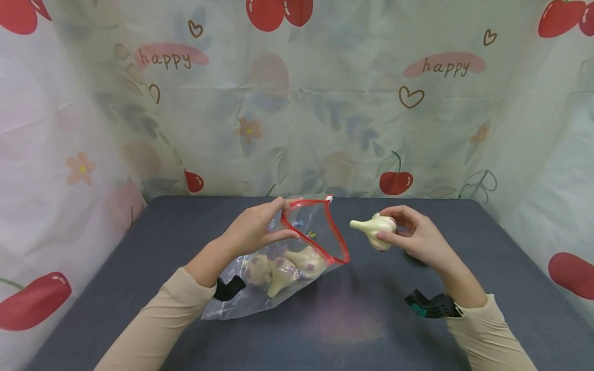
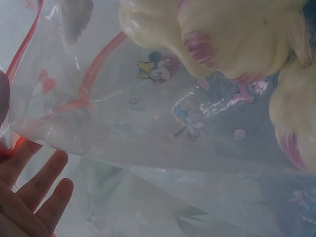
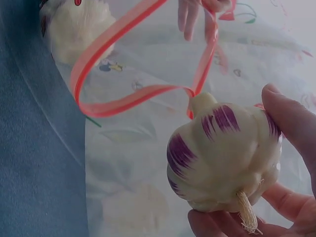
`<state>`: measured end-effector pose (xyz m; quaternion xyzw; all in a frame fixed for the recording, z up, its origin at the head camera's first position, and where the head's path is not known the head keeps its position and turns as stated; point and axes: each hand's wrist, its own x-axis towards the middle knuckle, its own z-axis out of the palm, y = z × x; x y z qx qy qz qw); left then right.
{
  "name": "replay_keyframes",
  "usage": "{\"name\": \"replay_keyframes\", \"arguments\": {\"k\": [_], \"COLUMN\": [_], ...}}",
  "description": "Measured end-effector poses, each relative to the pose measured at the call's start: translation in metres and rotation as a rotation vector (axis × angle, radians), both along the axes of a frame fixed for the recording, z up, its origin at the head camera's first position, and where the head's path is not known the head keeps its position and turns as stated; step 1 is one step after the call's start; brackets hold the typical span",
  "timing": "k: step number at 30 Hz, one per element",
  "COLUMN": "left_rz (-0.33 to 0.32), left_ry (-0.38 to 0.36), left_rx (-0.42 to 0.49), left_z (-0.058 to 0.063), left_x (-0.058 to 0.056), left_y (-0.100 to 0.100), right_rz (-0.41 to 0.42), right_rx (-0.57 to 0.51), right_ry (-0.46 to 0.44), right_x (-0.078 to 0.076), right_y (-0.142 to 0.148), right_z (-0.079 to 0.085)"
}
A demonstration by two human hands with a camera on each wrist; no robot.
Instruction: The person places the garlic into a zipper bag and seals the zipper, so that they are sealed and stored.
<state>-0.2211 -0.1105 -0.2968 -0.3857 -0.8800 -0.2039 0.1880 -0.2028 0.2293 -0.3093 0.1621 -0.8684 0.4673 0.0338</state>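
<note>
My left hand [image 1: 255, 226] pinches the rim of a clear zip bag [image 1: 260, 306], whose red-edged mouth gapes toward the right. Inside the bag lie several garlic bulbs [image 1: 284, 274], white with purple streaks; the left wrist view shows them close through the printed plastic. Between the thumb and fingers of my right hand [image 1: 417, 237] is another garlic bulb [image 1: 378, 230], its stem pointing left at the bag mouth, a short gap away. The right wrist view shows that bulb [image 3: 222, 153] from its root end, with the red bag rim [image 3: 133, 98] beyond it.
A dark grey table [image 1: 362, 330] lies under both hands. A small dark object [image 1: 416, 259] sits partly hidden below my right hand. Printed curtains [image 1: 297, 113] enclose the back and sides. A black strap is on each wrist.
</note>
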Motion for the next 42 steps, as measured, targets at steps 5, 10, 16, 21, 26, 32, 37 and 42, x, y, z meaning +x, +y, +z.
{"name": "replay_keyframes", "arguments": {"k": [5, 10, 16, 21, 26, 32, 37, 42], "left_rz": [0.002, 0.007, 0.008, 0.016, 0.017, 0.014, 0.007, 0.012], "left_ry": [-0.003, -0.013, -0.024, -0.037, -0.035, -0.033, -0.025, -0.026], "left_rx": [-0.001, -0.004, -0.004, -0.005, -0.005, -0.004, -0.001, -0.001], "left_z": [0.0, 0.0, 0.001, 0.001, 0.001, 0.001, 0.0, 0.0], "left_x": [0.0, 0.001, 0.003, 0.003, 0.003, 0.002, 0.002, 0.002], "left_y": [0.001, 0.001, 0.001, 0.001, 0.001, 0.001, 0.001, 0.001], "right_rz": [0.024, 0.041, 0.059, 0.068, 0.065, 0.063, 0.048, 0.051], "right_rx": [-0.039, -0.08, -0.106, -0.102, -0.112, -0.13, -0.116, -0.105], "right_ry": [0.015, 0.019, -0.005, -0.01, 0.021, 0.032, 0.022, 0.019], "right_x": [0.0, 0.001, 0.001, 0.0, -0.001, -0.004, -0.004, -0.004], "right_y": [-0.006, -0.013, -0.021, -0.027, -0.032, -0.037, -0.043, -0.049], "right_z": [-0.001, -0.001, -0.003, -0.005, -0.007, -0.008, -0.007, -0.007]}}
